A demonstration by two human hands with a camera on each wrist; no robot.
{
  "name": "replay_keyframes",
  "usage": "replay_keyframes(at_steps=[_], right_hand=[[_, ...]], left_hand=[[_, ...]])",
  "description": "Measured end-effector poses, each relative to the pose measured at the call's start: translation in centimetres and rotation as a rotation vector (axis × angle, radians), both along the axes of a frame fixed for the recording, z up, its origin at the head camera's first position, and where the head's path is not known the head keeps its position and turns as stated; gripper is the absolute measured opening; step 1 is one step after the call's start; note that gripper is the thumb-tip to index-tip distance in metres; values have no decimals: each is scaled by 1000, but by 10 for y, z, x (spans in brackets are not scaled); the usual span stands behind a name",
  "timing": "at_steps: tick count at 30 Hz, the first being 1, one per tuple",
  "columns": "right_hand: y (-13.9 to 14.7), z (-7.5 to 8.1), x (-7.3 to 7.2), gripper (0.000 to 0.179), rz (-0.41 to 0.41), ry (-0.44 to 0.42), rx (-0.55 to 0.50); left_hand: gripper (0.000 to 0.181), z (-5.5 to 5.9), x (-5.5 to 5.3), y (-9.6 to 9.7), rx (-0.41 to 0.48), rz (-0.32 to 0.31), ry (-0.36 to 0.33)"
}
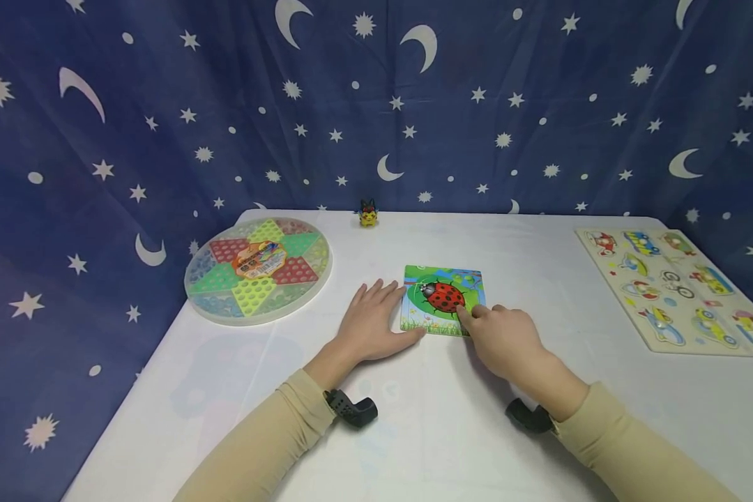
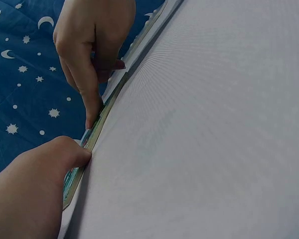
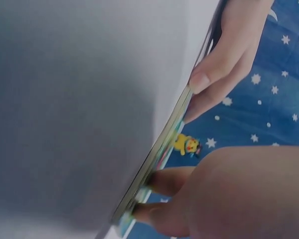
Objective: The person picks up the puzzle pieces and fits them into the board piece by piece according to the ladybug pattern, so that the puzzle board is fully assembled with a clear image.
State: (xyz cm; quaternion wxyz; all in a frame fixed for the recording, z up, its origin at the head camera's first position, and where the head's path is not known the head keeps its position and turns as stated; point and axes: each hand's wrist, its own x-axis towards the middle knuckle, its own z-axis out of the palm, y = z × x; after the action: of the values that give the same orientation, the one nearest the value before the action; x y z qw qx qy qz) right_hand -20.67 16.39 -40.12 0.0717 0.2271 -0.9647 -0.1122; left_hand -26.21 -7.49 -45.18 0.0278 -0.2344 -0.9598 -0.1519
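A small square picture board [image 1: 422, 322] with a red ladybug on it lies flat on the white table. My left hand [image 1: 373, 324] rests at its left side, fingers stretched out, the thumb touching the near edge. From the right, my right hand [image 1: 505, 338] reaches over the board's near right corner. Its extended index finger touches the picture beside the ladybug, while the other fingers bend under the palm and are partly hidden. The left wrist view shows the thin edge of the board [image 2: 102, 119] between both hands.
A round Chinese checkers board [image 1: 260, 307] lies at the back left of the table [image 1: 401, 453]. A tiny yellow figurine [image 1: 368, 215] stands at the far edge. On the right lies a wooden peg puzzle [image 1: 678, 300] with vehicle pictures. A blue star-patterned curtain [image 1: 452, 132] hangs behind.
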Motion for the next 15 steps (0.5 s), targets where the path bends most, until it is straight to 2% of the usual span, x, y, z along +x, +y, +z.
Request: replay_keyframes(at_steps=[6,10,13,15], right_hand=[[-6,-2,7,34,15,49,47],[-5,-2,9,32,9,49,53],[1,2,7,35,-34,-24,0],[7,5,3,36,-76,-87,-72]], left_hand=[[92,0,5,3,16,-8,-9],[92,0,6,7,16,-11,-15],[92,1,6,11,14,-16,-15],[92,1,6,13,12,-20,-15]])
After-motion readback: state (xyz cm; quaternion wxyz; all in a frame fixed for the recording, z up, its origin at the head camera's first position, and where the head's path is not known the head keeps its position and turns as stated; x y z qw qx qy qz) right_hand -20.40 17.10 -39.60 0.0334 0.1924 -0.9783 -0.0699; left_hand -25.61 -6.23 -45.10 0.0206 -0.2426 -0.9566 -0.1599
